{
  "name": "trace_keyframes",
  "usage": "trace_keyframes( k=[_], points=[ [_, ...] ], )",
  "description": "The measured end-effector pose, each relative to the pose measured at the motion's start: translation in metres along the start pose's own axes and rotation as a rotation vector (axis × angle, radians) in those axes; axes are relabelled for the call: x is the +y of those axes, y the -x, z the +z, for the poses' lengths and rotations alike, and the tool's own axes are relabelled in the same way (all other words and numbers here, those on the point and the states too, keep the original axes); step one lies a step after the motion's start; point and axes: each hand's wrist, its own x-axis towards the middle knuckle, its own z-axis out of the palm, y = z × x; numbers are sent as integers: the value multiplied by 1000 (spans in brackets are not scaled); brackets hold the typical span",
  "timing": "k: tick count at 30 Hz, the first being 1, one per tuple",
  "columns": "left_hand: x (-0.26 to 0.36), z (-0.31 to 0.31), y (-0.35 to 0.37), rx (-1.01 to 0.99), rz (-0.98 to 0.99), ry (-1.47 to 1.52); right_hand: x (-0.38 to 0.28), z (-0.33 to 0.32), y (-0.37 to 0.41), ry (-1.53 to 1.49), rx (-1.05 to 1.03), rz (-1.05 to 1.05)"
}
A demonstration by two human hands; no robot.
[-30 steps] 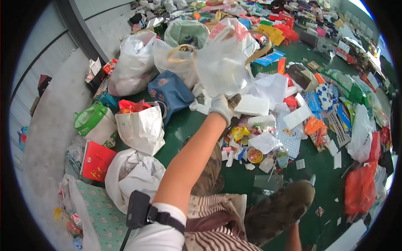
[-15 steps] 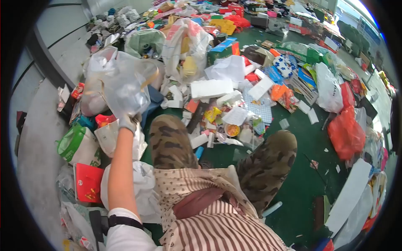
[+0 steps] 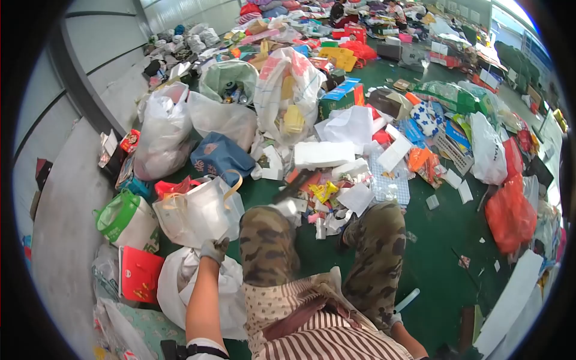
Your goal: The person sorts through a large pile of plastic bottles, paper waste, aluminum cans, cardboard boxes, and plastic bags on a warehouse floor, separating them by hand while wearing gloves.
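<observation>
Left hand (image 3: 214, 249), gloved: fingers curled nearly closed, pinching the near edge of a translucent plastic bag with tan handles (image 3: 207, 210), which sits at its 11 o'clock. Green-and-white tote (image 3: 129, 222) at 10, red flat case (image 3: 141, 274) just past 8. Right hand (image 3: 396, 321), gloved, near camouflage-trousered leg (image 3: 379, 264); can't tell finger opening. White tube (image 3: 408, 299) at its 1 o'clock.

Gray column (image 3: 81, 84), green-trimmed white bag (image 3: 127, 222), red plastic bag (image 3: 511, 214), green floor (image 3: 441, 231)

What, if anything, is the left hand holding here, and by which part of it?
The left hand holds the translucent plastic bag by its bottom edge, at the end away from the handles.
</observation>
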Motion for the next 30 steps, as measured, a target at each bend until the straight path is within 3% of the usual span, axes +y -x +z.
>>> trace_keyframes(
  k=[1,3,6,15,19,21,23,25,27,30],
  points=[
    [-1,-10,1,-74,244,-672,2,5,1,-10,25,31],
    [-9,-11,5,-187,456,-1354,14,20,-3,-55,92,93],
    [-18,1,-3,-4,220,-1713,8,53,-11,-73,113,160],
    [-6,-10,-58,179,144,-1578,-8,114,-32,-115,79,240],
    [31,-28,-55,249,130,-1359,37,126,-85,-198,-54,219],
    [52,-28,-61,256,146,-1258,-29,174,-74,-65,323,115],
    [76,-24,-66,269,155,-1152,-107,209,-60,-38,661,165],
    [97,-15,-75,265,176,-1080,-147,224,-67,-214,797,403],
    [114,-5,-85,250,198,-1013,-189,234,-51,-170,879,509],
    [138,13,-101,219,228,-927,-181,235,-67,-265,940,495]
  ],
)
